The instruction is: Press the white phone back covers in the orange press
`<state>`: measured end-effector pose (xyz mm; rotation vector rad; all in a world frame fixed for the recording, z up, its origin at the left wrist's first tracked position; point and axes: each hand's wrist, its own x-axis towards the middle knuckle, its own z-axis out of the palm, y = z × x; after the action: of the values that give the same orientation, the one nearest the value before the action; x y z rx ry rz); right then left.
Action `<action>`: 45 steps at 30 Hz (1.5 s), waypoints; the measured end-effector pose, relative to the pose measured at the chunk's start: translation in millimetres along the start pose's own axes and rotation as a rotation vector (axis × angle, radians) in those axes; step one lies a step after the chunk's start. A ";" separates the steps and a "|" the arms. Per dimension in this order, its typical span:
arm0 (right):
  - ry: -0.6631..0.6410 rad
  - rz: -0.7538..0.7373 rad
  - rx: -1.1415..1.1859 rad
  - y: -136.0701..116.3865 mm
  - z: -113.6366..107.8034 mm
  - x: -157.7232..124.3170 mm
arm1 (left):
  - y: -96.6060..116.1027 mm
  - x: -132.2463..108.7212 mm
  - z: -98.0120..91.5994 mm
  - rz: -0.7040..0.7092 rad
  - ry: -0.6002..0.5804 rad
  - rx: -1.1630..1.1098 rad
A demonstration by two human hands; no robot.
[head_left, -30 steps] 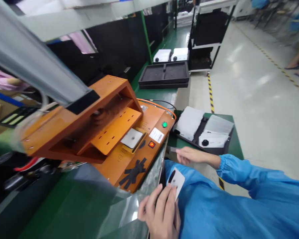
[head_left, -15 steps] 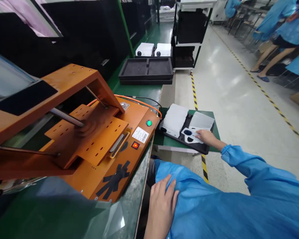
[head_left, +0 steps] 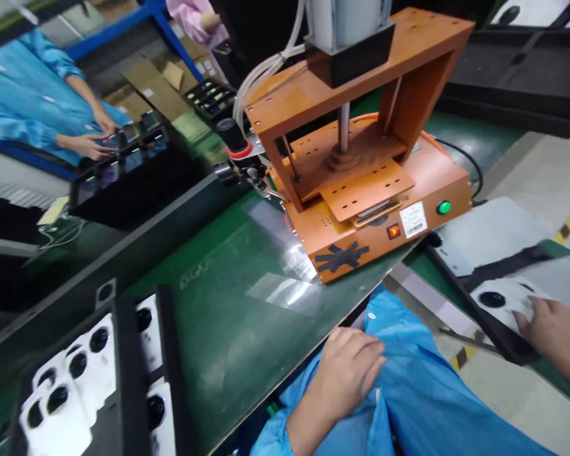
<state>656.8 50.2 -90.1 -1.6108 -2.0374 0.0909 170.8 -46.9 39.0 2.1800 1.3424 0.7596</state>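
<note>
My left hand (head_left: 349, 370) rests on the blue gown (head_left: 422, 380) over my lap, fingers laid over the cloth and holding nothing. At the right edge my right hand (head_left: 558, 339) has its thumb and fingers on a white phone back cover (head_left: 496, 297) with a round black camera ring. That cover lies in a black tray (head_left: 498, 332) on a low green stand, and the fingertips are slightly blurred. Beside it in the tray lies a stack of white sheets or covers (head_left: 489, 231).
An orange press (head_left: 361, 209) with a lit green button stands on the green bench (head_left: 228, 329). Black trays (head_left: 123, 380) of white covers lie at the lower left. Clear film (head_left: 285, 291) lies before the press. Across the bench a co-worker's hands (head_left: 92, 142) work over a black box.
My view has swung left, bringing the lower-left trays and the co-worker into sight. My right hand stays at the tray on the stand; my left hand stays on my lap.
</note>
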 end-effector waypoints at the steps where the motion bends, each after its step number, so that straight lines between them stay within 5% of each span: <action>1: 0.011 0.016 -0.071 -7.4 3.9 4.6 | -6.4 -5.3 -6.8 -0.045 0.081 0.020; 5: -0.080 -0.141 -0.068 -69.8 31.4 39.8 | -51.1 -19.2 -37.5 -0.406 0.327 0.371; 8: -0.129 -0.495 0.170 -147.4 52.3 65.7 | -75.0 -34.2 -49.5 -0.603 0.278 0.636; 14: -0.324 -0.952 0.485 -317.4 68.5 90.8 | -50.8 -79.7 -49.6 -0.464 0.037 0.494; 18: -0.286 -1.087 0.542 -387.7 90.0 107.9 | -69.5 -74.1 -78.2 -0.510 0.199 0.340; 24: -0.245 -1.077 0.599 -405.4 117.1 114.8 | -170.7 -26.5 -105.1 -0.735 0.645 0.388; 28: -0.247 -1.013 0.618 -401.0 119.5 113.3 | -197.0 -18.2 -102.5 -0.756 0.766 0.363; 32: -0.272 -0.970 0.671 -411.5 110.0 117.1 | -171.8 -22.7 -98.3 -0.693 0.812 0.287; 38: -0.135 -0.841 0.687 -441.6 83.5 143.6 | -92.0 -32.0 -80.4 -0.517 0.773 0.205; 45: -0.131 -1.073 0.521 -445.0 78.5 162.4 | -63.6 -42.6 -79.0 -0.335 0.751 0.314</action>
<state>205.3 94.2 67.2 -0.1140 -2.4307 0.2976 61.2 -51.2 47.6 1.8525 2.2534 1.3782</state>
